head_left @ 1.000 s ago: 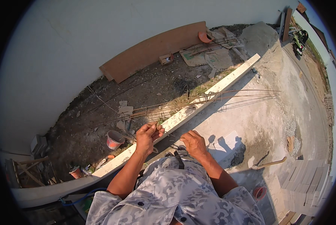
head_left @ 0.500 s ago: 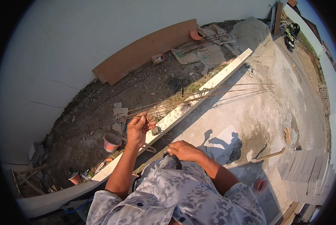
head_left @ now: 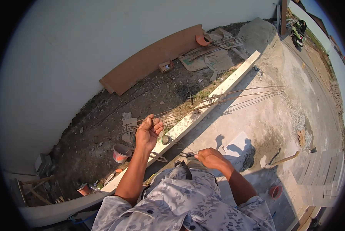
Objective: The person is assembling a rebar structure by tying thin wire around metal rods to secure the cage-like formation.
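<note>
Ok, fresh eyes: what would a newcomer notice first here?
Probably the long pale beam running diagonally through the middle, with thin rusty rods lying across it. Next, the left hand just left of centre, fingers curled, then the big brown board along the white wall.

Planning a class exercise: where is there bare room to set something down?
Bare: grey concrete floor between the thin rusty rods and the wooden-handled tool; the far end of the long pale beam, past the rods. Crowded: around the left hand, with rods, beam and red-white bucket.
</note>
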Tool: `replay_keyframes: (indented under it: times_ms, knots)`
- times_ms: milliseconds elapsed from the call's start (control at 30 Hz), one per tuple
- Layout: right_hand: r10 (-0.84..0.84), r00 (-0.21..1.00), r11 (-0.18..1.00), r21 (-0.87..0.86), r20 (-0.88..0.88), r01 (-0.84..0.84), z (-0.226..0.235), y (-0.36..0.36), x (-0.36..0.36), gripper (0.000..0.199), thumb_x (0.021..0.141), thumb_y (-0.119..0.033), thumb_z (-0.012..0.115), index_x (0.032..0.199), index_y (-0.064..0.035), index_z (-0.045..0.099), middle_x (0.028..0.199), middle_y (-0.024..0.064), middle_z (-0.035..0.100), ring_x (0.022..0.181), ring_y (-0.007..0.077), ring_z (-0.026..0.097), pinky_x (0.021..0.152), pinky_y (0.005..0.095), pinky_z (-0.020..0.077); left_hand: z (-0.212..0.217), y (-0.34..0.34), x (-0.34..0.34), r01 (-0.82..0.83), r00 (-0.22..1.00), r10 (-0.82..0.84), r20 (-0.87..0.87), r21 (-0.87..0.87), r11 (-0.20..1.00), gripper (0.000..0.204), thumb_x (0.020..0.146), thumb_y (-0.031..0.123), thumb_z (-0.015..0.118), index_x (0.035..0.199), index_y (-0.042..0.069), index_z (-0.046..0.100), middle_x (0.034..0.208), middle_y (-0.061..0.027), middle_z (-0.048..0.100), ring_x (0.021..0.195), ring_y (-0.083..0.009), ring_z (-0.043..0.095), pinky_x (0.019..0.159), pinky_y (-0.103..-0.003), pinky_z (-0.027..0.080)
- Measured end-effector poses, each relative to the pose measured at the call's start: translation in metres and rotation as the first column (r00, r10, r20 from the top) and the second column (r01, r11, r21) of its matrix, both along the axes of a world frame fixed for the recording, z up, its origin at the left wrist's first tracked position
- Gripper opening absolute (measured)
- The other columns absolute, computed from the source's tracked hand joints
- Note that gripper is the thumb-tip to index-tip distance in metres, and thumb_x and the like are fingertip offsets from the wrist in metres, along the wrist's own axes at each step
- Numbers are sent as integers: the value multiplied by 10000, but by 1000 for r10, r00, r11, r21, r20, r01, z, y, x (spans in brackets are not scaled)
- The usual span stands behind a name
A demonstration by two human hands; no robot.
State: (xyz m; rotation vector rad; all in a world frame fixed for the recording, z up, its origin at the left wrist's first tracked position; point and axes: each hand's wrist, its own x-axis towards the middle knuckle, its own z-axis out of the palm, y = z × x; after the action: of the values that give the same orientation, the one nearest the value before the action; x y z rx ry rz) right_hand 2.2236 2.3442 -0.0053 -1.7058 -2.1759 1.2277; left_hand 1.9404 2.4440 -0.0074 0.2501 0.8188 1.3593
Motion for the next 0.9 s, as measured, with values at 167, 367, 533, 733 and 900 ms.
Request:
replay_keyframes:
  times_ms: [167,367,533,733,900]
  knots:
    - [-158,971,982,131,178,135,-6,1,28,388,952,-352,580,785,-12,663,734,194,665,741,418,640,665,471,483,11,-9,-20,515,799,-471,-374,22,857,247,1006,134,490,1065,-67,620,833,-130,671,769,-211,683,746,-379,589]
    - [-54,989,998,28,-136,59,-15,-22,13,420,967,-352,575,748,-4,666,714,194,656,691,397,632,644,446,481,0,5,-16,-72,993,71,-93,-16,997,320,1013,184,520,1244,-34,564,908,-108,700,814,-238,709,763,-382,607]
    - [-260,953,957,176,157,232,-12,-17,44,411,969,-323,580,728,1,649,694,176,655,649,338,639,629,420,483,-8,5,-33,363,899,-380,218,117,925,367,1016,183,509,1285,-66,520,937,-135,710,784,-252,717,740,-382,608]
    - [-167,922,966,-247,-350,81,-20,-37,38,313,960,-277,605,816,-5,663,699,139,650,664,257,625,646,381,480,-19,7,-37,243,718,-132,-683,68,968,305,1023,217,525,1193,-21,609,985,-114,717,854,-207,712,765,-329,583]
    - [-227,966,968,136,128,209,-22,-35,35,415,955,-383,576,810,-8,679,756,224,660,743,422,640,675,491,486,-16,8,-16,120,988,-128,89,97,988,274,1018,207,528,1163,-6,619,819,-82,677,738,-195,690,686,-328,590]
